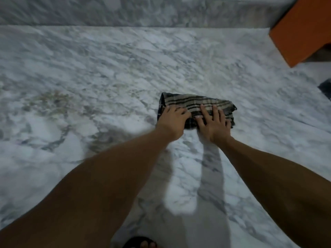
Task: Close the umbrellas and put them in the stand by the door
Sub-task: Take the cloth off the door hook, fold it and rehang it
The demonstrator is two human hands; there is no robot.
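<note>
- Spreading across the whole head view is a white marble floor with grey veins; a raised marble step runs along its far edge at 12 o'clock.
- An orange box-like object juts in at 2 o'clock; a dark item peeks in at 3 o'clock, too cut off to identify.
- The plaid umbrella, collapsed into a short bundle, lies flat on the floor just right of centre.
- The left hand rests on the bundle's left end, fingers curled over the fabric.
- The right hand presses down on the right half, fingers straight and spread.
- Both bare forearms reach out from 6 o'clock.
- A sandalled foot shows at the bottom edge.
</note>
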